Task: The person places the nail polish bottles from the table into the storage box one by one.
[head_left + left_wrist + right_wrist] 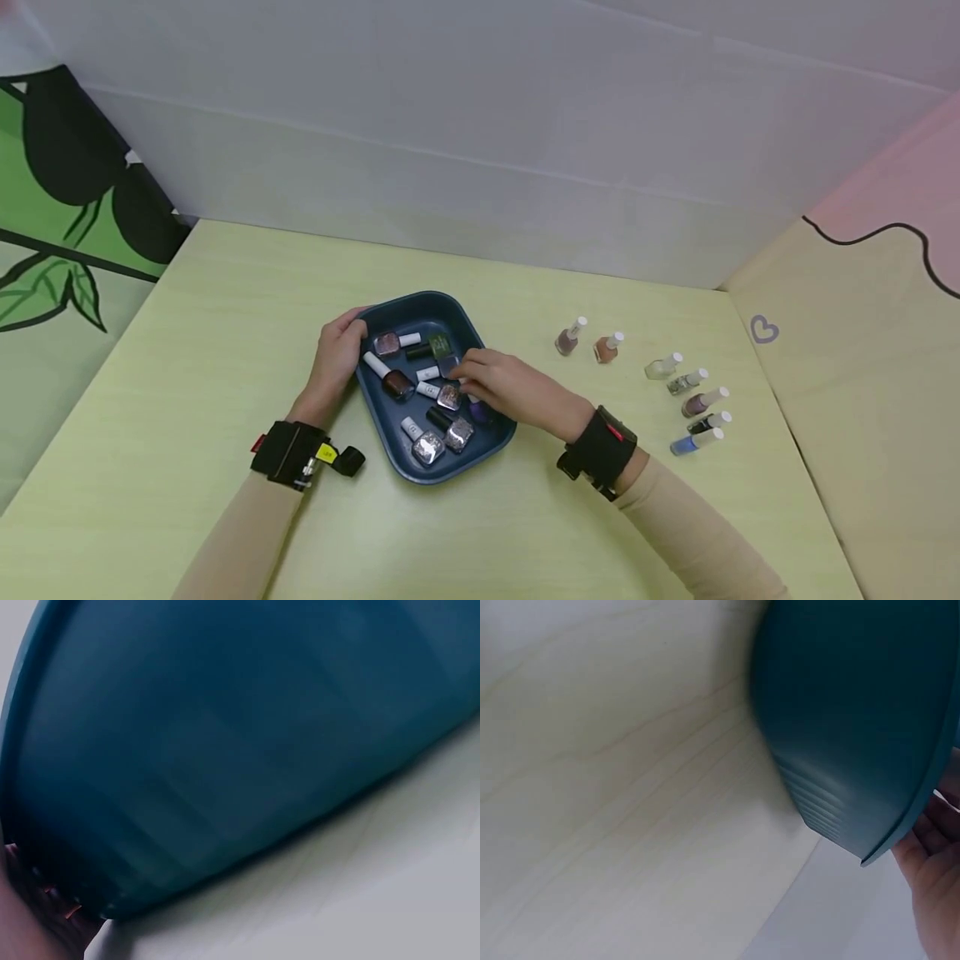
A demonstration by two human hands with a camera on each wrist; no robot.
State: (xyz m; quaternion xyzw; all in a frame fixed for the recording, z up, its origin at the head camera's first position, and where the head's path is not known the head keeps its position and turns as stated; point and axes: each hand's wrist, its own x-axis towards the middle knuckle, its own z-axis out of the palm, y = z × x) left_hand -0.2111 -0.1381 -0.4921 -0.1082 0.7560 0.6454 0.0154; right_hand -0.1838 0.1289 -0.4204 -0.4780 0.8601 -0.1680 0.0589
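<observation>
A dark blue tray (386, 442) lies on the table with several nail polish bottles in it. My left hand (339, 354) grips the tray's left rim, thumb over the edge; its fingers show dimly under the rim in the left wrist view. My right hand (510, 387) reaches over the tray's right side, fingertips right at a grey nail polish bottle (447, 364); I cannot tell whether they pinch it. Beneath that hand lies a purple bottle (480, 411), partly hidden. Around them lie a dark brown bottle (397, 384), a green bottle (439, 345) and a silver glitter bottle (428, 448).
Right of the tray, a mauve bottle (567, 340) and an orange-brown bottle (606, 347) stand on the table (465, 542). Farther right runs a column of several bottles, with a blue one (684, 446) nearest me. Partition walls (480, 192) border the back and right.
</observation>
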